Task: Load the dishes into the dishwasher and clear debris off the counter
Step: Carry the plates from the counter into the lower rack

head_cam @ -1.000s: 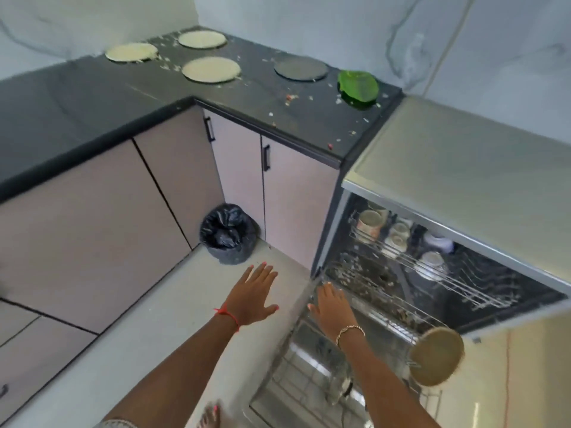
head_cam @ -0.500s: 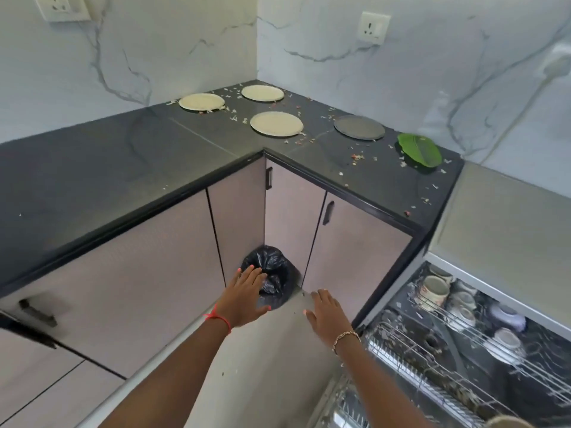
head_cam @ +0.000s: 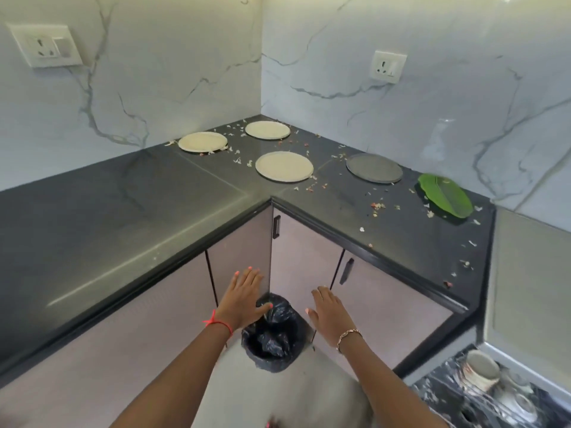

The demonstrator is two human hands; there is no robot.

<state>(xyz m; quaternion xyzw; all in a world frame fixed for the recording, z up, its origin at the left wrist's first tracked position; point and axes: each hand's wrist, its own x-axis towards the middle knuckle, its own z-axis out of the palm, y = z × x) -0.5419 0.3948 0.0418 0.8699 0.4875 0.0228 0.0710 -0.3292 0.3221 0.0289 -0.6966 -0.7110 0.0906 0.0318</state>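
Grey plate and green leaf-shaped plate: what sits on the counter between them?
Head view: no dish between the grey plate and the green leaf-shaped plate, only dark counter with a few small crumbs.

A small waste bin [head_cam: 273, 364], lined with a black plastic bag [head_cam: 272, 338], is standing on the pale floor [head_cam: 278, 400] in the inner corner of the cabinets — the liner is bunching loosely inside it. Pinkish-grey cabinet doors [head_cam: 306, 257] are running along both sides, two of them carrying black vertical handles [head_cam: 276, 227]. White grey-veined wall panels [head_cam: 173, 72] are rising behind, with one white socket plate [head_cam: 46, 46] sitting on the left wall and a second socket plate [head_cam: 387, 66] on the right.
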